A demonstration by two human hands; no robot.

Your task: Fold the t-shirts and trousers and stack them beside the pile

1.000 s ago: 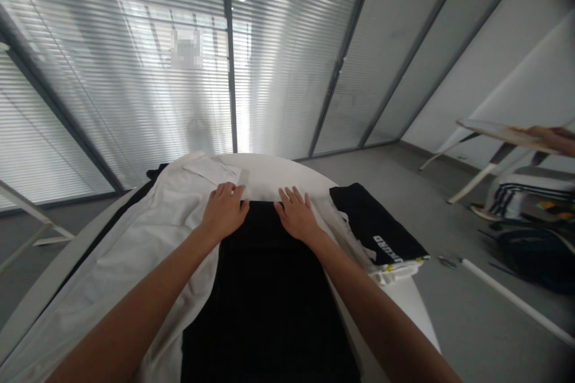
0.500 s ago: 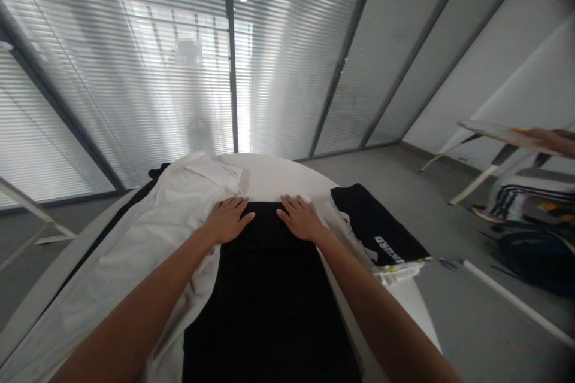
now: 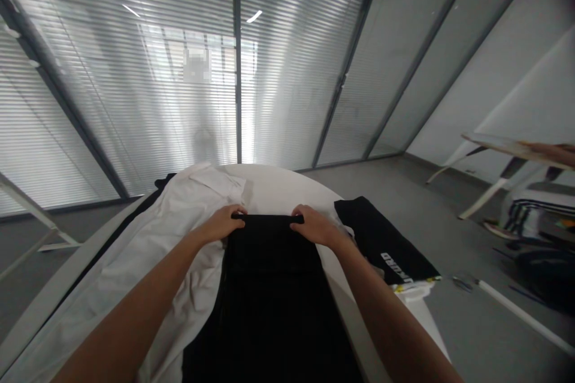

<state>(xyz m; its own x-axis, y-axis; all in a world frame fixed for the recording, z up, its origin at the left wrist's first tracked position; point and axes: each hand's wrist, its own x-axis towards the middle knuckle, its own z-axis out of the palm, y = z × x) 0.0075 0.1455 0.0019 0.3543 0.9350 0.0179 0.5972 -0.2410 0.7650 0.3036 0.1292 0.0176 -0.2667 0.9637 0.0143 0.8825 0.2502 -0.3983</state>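
A black garment, its exact kind unclear, lies lengthwise before me on a round white table. My left hand pinches the far left corner of its folded far edge, thumb on the near side and fingers behind. At the far right corner, my right hand grips the same edge likewise. Between the two hands the edge runs straight and looks slightly raised. White cloth, rumpled, spreads along the left side and touches the black garment. The near end of the garment runs out of view.
Folded black cloth with white lettering rests at the table's right edge, over something white. Glass partitions with blinds stand behind. On the right are another table, a dark bag and a white pole by the floor.
Both hands lay flat with fingers spread on the far end of the black garment; now they have closed on its corners. The view has tilted up slightly.
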